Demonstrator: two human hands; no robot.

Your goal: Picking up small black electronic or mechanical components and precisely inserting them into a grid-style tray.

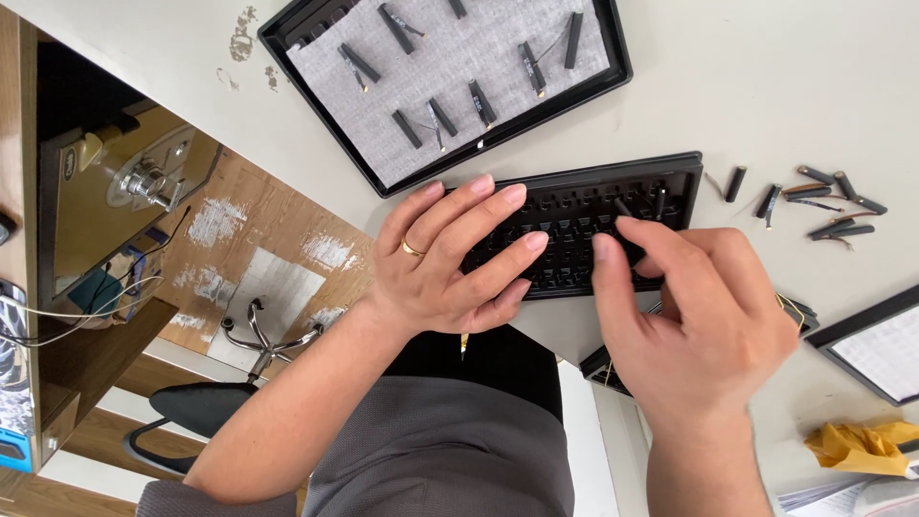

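While the left hand (450, 254) lies spread across the slotted tray (584, 225), its long axis sideways, right hand (704, 321) grip unclear.

Our left hand (450, 254) covers the near left part of the black slotted tray (613, 196), and our right hand (704, 321) hides most of the stacked trays (601, 366) beneath it. The lined tray (613, 72) and framed sheet (876, 349) run off the picture's edges.
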